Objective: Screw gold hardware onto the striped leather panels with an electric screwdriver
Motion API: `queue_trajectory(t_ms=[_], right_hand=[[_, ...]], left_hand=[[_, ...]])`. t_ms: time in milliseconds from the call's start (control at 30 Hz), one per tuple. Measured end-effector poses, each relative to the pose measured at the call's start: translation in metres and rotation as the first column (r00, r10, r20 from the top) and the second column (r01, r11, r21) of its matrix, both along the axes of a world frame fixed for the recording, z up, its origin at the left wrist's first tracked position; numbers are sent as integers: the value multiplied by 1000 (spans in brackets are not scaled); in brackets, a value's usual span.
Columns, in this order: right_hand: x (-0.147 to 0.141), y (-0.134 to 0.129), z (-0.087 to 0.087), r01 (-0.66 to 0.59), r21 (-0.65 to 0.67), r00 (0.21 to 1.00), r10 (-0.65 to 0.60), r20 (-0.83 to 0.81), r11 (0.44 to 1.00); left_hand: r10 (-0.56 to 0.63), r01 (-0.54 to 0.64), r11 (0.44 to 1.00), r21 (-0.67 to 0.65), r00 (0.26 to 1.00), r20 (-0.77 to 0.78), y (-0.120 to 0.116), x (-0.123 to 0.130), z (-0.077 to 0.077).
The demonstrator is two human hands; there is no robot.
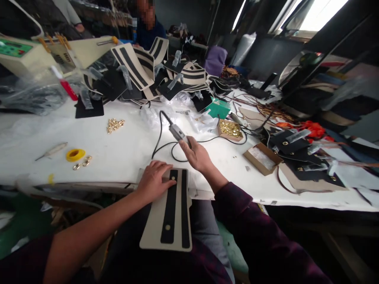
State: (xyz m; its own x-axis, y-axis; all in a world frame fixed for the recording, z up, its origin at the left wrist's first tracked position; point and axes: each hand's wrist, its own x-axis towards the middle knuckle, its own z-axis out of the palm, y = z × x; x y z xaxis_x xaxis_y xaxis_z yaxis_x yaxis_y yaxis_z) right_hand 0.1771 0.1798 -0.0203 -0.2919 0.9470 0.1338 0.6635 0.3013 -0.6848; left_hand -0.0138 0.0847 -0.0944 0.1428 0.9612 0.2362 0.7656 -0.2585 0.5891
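Observation:
A beige panel (179,213) with two black strips and two round light-gold spots slopes from the table's front edge over my lap. My left hand (155,179) holds its upper end, thumb on the near strip beside one spot and fingers reaching past the top edge. Closed in my right hand (197,156), above the table just beyond the panel, is a grey corded hand tool (177,131). It resembles a small electric screwdriver; its working end is hidden by my hand. A black cord (153,148) runs from its far end and loops on the table.
Gold metal parts (115,125) and a yellow tape roll (75,154) lie left. A box of gold pieces (230,129) and an open cardboard box (263,158) stand right. Panels (133,65) pile up behind; a person (150,29) sits beyond. Black pieces (299,157) lie far right.

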Motion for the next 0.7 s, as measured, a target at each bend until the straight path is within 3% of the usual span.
queue_trajectory(t_ms=[100, 200, 300, 367, 433, 533, 600, 667, 700], right_hand=[[19, 8, -22, 20, 8, 940, -21, 341, 1000], [30, 4, -34, 64, 37, 915, -73, 397, 997], [40, -16, -32, 101, 166, 959, -140, 245, 981], [48, -38, -30, 81, 163, 996, -85, 16, 983], [55, -63, -29, -73, -2, 970, 70, -232, 997], [60, -97, -25, -362, -209, 832, 214, -511, 908], [60, -112, -14, -380, -129, 783, 244, -572, 916], [60, -123, 3, -284, 101, 780, 291, -553, 954], [61, -128, 12, -225, 239, 791, 321, -520, 944]], left_hand=[[21, -20, 999, -37, 999, 39, 4, 0, 6], [24, -16, 996, -93, 996, 88, 3, 0, 17], [25, -5, 988, -157, 991, 128, -4, 2, 30], [20, 9, 981, -192, 989, 147, -11, 6, 40], [16, 22, 975, -221, 986, 168, -19, 10, 51], [44, 18, 962, -274, 975, 218, -32, 15, 73], [63, 0, 973, -231, 961, 268, -43, 18, 90], [116, -98, 993, -67, 928, 355, -57, 20, 107], [157, -185, 982, 24, 889, 429, -65, 21, 113]])
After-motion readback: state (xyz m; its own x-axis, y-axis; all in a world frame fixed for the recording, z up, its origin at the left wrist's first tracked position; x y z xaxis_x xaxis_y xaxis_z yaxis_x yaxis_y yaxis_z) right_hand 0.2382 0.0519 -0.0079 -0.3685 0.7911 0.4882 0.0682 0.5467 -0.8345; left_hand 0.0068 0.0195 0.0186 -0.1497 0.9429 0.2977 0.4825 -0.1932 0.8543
